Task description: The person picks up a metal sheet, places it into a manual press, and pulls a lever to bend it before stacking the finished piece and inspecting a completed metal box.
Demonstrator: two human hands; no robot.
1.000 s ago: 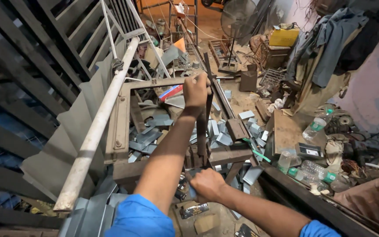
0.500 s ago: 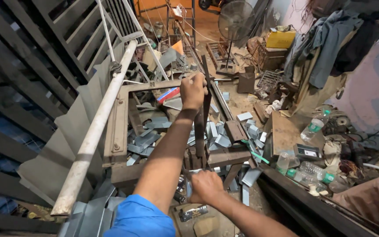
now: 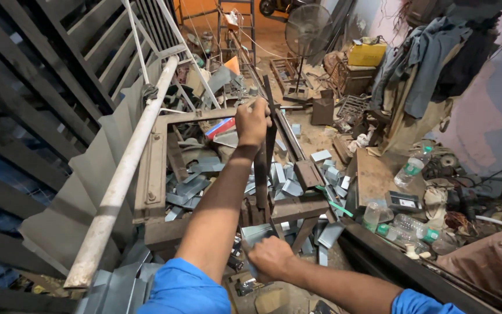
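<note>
My left hand [image 3: 253, 121] reaches forward and grips the top of a long dark metal lever bar [image 3: 266, 157] that stands nearly upright on a rusty press frame [image 3: 152, 168]. My right hand [image 3: 271, 257] sits low and close to me at the foot of that lever, closed on a small grey sheet-metal piece [image 3: 258, 234]. Both arms wear blue sleeves. Under and around the frame lie several bent grey metal pieces [image 3: 190, 187].
A white pipe railing [image 3: 124, 171] and dark stair steps run along the left. At right is a wooden table [image 3: 379, 171] with plastic bottles [image 3: 409, 168]. A standing fan [image 3: 307, 29], a yellow box [image 3: 367, 54] and hanging clothes [image 3: 419, 64] stand behind.
My left hand has stayed on the lever's top, which now stands slightly more upright. My right hand has kept low at its base on the grey piece.
</note>
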